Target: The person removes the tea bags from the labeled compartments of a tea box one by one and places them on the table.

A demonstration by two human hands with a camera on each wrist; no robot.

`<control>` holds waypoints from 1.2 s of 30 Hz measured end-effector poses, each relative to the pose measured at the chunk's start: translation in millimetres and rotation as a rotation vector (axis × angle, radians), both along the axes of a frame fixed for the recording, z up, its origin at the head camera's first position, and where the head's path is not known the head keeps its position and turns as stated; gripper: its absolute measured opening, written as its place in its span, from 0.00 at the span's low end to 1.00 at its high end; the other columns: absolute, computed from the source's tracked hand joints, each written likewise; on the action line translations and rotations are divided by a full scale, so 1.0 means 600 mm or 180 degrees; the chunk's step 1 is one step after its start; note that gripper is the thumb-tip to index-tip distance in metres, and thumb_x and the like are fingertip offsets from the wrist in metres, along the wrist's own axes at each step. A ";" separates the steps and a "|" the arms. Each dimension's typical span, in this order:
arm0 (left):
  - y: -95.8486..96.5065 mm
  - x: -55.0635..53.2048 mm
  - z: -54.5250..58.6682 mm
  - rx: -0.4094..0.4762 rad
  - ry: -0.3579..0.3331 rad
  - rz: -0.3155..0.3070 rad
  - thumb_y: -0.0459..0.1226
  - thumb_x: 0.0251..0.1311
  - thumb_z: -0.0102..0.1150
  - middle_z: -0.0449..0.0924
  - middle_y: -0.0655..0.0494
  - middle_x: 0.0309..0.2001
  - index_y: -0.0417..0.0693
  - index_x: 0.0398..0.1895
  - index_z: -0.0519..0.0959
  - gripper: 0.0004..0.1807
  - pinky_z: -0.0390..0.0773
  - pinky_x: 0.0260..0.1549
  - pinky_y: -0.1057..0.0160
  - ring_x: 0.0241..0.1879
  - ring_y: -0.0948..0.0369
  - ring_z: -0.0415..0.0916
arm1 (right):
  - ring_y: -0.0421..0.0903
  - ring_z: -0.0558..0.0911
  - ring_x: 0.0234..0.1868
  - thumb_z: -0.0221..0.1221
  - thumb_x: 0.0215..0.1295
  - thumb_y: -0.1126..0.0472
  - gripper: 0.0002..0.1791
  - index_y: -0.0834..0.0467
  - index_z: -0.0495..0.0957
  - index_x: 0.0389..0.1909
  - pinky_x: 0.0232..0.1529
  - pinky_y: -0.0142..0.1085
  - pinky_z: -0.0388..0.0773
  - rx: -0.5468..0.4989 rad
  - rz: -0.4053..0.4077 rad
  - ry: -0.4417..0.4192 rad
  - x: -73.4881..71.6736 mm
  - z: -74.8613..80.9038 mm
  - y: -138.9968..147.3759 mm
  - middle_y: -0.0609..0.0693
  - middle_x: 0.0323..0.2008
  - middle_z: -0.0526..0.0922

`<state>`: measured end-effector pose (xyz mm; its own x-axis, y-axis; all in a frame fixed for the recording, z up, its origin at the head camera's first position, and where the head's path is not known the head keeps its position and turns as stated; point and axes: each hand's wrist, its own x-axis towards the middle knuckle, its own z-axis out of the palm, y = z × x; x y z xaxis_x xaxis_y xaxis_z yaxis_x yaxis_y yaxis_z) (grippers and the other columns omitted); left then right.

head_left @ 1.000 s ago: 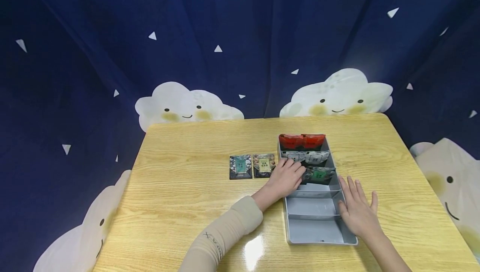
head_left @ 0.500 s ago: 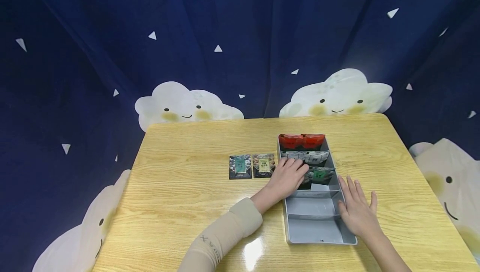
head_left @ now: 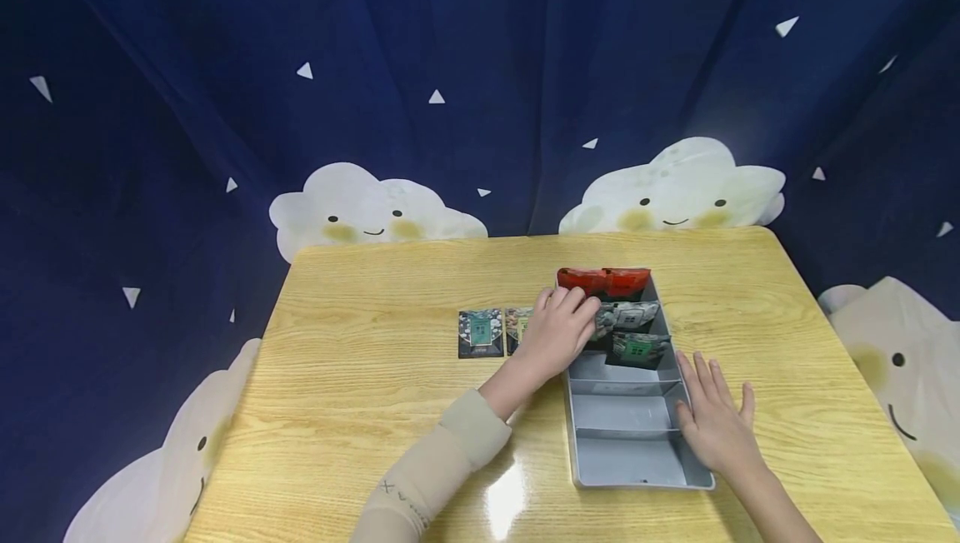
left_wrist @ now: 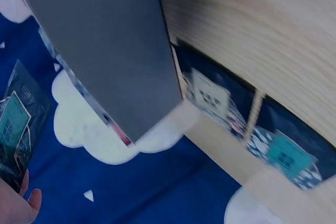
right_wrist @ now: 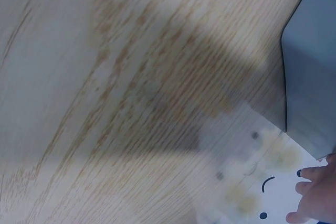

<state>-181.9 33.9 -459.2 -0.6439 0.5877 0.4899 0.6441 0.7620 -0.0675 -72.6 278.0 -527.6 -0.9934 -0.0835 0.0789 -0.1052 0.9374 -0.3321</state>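
Evidently the left hand (head_left: 557, 333) had hold of a dark sachet (left_wrist: 14, 121) with a teal label, its fingers bent over the left side of the grey box (head_left: 633, 461), level with the second compartment from the far end. The left wrist view showed fingertips at that sachet's lower end; in the head view the hand mostly hid it, so whether it was clear of the box could not be told. Some lettering showed on the label, too blurred to read.

The right hand (head_left: 717, 426) lay spread, fingers fairly straight and gripping nothing, against the box's right wall, with the thumb at the rim.

Inside, red sachets (head_left: 627, 282) stood in the farthest compartment and grey-white sachets (head_left: 636, 316) in the next, their print illegible. In the third, toward the right, a dark sachet with a green label (head_left: 637, 351) leaned; its characters were too small to make out.

Left of the box, two sachets lay flat on the wooden table (head_left: 360, 418), side by side: a teal-labelled one (head_left: 481, 335) farther left and a pale-yellow-labelled one (left_wrist: 212, 95) nearer the box, partly behind the left hand in the head view. Both labels carried dark, unreadable characters. On the beige sleeve (head_left: 438, 464), an "X" could be read, the remaining marks not. Behind hung a navy curtain (head_left: 420, 43) printed with white triangles and clouds.
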 end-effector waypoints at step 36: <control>-0.283 -0.064 -0.097 0.0041 -0.1144 0.1157 0.40 0.66 0.38 0.69 0.52 0.41 0.50 0.47 0.73 0.14 0.59 0.52 0.50 0.42 0.53 0.63 | 0.62 0.44 0.69 0.44 0.64 0.60 0.37 0.52 0.40 0.72 0.58 0.60 0.18 -0.0001 -0.0019 -0.0004 0.000 0.002 -0.002 0.65 0.68 0.49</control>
